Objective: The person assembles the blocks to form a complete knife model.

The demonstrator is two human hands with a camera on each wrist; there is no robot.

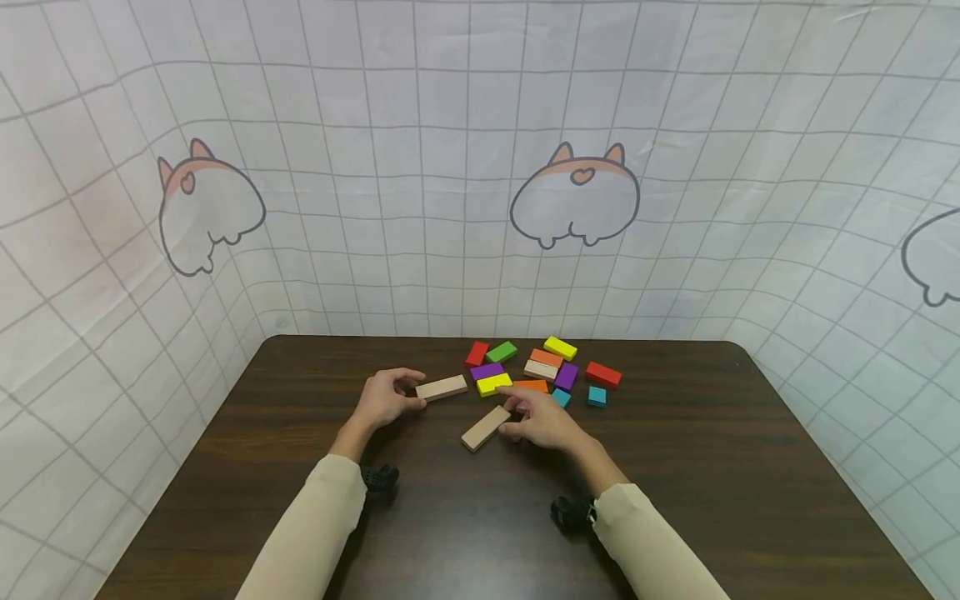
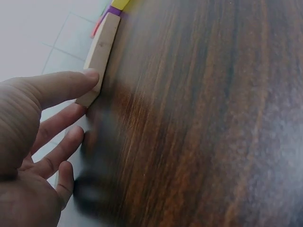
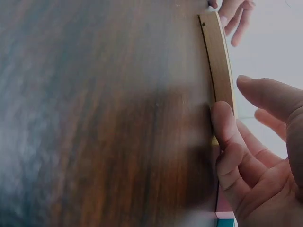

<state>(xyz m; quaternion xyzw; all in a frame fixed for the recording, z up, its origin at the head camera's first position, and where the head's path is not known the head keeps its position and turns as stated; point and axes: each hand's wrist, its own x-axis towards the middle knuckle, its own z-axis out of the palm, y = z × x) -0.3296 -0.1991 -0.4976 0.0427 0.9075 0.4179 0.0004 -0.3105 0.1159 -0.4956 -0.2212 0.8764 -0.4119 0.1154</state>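
My left hand (image 1: 384,398) pinches the near end of a plain wooden block (image 1: 442,388) lying flat on the table. In the left wrist view the thumb (image 2: 71,85) lies against this block's side, and the lower fingers are apart from it. A second plain wooden block (image 1: 486,428) lies slanted between the hands. My right hand (image 1: 543,421) is at its far end, with thumb and forefinger spread apart. In the right wrist view a bent finger (image 3: 223,120) overlaps that block's end; whether it touches is unclear. A pink block (image 3: 224,203) is partly hidden by the right hand.
Behind the hands lie several coloured blocks: yellow (image 1: 494,384), purple (image 1: 566,376), red (image 1: 603,374), green (image 1: 502,352), orange (image 1: 547,357) and blue (image 1: 597,397). A plain block (image 1: 541,370) lies among them. The dark table (image 1: 675,467) meets a white gridded curtain (image 1: 420,275).
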